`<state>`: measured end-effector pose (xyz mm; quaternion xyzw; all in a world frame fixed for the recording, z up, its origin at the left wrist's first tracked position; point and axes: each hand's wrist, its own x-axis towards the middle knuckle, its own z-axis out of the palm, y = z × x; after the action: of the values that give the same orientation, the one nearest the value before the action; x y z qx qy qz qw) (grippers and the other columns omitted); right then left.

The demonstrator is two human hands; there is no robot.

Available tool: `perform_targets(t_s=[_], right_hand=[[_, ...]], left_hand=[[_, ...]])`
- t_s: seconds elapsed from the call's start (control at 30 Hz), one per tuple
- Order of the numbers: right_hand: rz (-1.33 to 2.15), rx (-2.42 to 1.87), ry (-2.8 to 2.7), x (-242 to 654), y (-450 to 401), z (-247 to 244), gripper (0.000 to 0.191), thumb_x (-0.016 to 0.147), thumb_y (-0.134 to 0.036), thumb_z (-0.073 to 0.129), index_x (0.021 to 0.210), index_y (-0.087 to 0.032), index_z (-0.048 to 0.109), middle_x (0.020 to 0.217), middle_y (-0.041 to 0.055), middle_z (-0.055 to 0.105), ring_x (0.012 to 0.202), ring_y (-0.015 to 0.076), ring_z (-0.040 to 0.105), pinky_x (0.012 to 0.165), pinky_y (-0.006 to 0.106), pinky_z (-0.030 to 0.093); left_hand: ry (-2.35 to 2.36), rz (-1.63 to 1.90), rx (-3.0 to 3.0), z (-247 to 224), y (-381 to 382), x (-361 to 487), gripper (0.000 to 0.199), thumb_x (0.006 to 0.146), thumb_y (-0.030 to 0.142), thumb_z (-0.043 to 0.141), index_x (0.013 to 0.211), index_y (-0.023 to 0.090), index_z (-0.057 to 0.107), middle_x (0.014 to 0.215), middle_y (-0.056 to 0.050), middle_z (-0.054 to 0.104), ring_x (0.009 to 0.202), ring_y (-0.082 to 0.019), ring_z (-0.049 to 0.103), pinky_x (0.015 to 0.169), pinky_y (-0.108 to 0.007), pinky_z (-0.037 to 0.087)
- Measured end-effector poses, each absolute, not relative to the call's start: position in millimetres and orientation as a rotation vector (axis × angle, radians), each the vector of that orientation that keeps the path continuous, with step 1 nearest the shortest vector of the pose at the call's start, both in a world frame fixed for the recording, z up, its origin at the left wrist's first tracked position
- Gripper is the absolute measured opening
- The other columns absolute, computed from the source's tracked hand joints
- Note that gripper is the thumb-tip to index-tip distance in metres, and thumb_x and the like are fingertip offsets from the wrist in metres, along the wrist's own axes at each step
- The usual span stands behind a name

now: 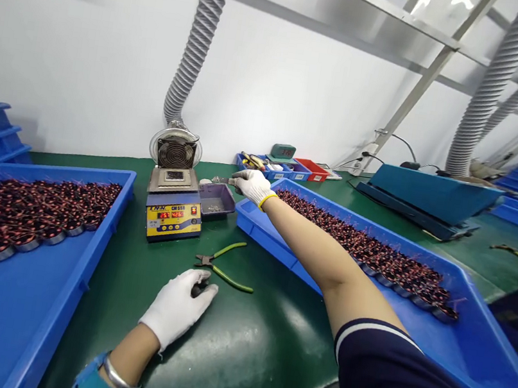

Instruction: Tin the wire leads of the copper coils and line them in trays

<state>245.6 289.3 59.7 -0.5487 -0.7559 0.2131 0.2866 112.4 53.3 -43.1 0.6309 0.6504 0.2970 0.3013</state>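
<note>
Holds the right hand (pixel 253 187) and the left hand (pixel 181 305) well apart, both gloved in white. Grips a slim tool (pixel 224 180) in the right, reached out at one o'clock from the left, tip turned to nine, near a purple bin (pixel 221 214) at eight. Curls the left's fingers low by the bench (pixel 227 338), near pliers (pixel 208 262) between one and two o'clock from it; cannot tell whether clamped on anything. Has a lit unit (pixel 173 220) towards half past eleven from it, a blue tray (pixel 11 319) of wired parts (pixel 50 205) at nine, and, at four from the right, a second tray (pixel 466 335) of them
</note>
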Motion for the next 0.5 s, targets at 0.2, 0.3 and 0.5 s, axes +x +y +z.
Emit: perform_targets(t_s=[0.2, 0.3, 0.5], right_hand=[[0.373, -1.289, -2.214, 267, 292, 22, 0.038, 0.082, -0.016, 0.050, 0.118, -0.019, 0.062, 0.110, 0.0017, 0.066, 0.104, 0.0120, 0.060, 0.095, 0.021, 0.043], [0.291, -1.247, -2.253, 269, 297, 9, 0.040, 0.081, -0.014, 0.050, 0.119, -0.018, 0.061, 0.117, 0.0045, 0.063, 0.110, 0.0152, 0.056, 0.099, 0.024, 0.041], [0.200, -1.184, -2.277, 270, 305, 0, 0.038, 0.084, -0.017, 0.046, 0.119, -0.016, 0.061, 0.116, 0.0061, 0.062, 0.107, 0.0170, 0.056, 0.097, 0.025, 0.041]], left_hand=[[1.720, 0.815, 1.641, -45, 54, 113, 0.039, 0.079, 0.040, 0.053, 0.106, 0.016, 0.065, 0.105, -0.009, 0.069, 0.093, -0.022, 0.064, 0.086, -0.037, 0.048], [1.736, 0.841, 1.629, -45, 53, 115, 0.040, 0.078, 0.042, 0.053, 0.106, 0.016, 0.065, 0.104, -0.009, 0.069, 0.093, -0.023, 0.064, 0.086, -0.037, 0.049], [1.769, 0.781, 1.626, -45, 51, 117, 0.044, 0.078, 0.047, 0.052, 0.108, 0.017, 0.064, 0.105, -0.009, 0.068, 0.095, -0.023, 0.063, 0.090, -0.037, 0.048]])
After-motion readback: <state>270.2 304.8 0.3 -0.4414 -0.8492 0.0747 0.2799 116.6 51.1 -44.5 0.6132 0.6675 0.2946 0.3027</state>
